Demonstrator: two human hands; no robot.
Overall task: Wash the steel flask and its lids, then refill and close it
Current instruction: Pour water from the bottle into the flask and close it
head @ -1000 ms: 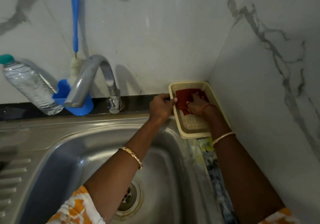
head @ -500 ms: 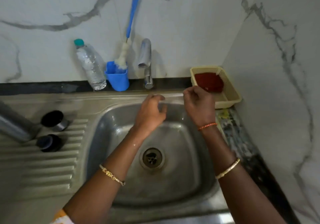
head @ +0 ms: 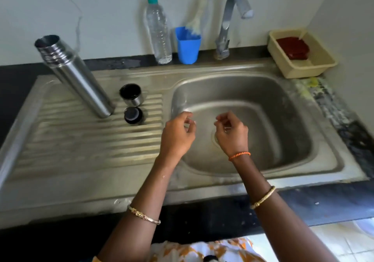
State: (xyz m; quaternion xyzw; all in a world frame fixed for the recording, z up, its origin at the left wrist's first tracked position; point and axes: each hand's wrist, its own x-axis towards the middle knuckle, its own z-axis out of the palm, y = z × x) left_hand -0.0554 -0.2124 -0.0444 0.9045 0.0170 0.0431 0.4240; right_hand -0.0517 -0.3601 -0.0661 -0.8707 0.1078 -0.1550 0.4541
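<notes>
Both hands, left hand (head: 178, 134) and right hand (head: 232, 133), hover over the sink (head: 283, 104), fingers loosely curled, holding nothing; the steel flask (head: 74, 75) stands open on the drainboard's back-left, its lids (head: 131, 95) just beside

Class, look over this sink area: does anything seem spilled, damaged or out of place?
Only one thing: yellowish bits lie scattered on the counter just in front of the beige basket, like spilled scraps. The open flask and its two lids stand upright on the draining board.
</notes>
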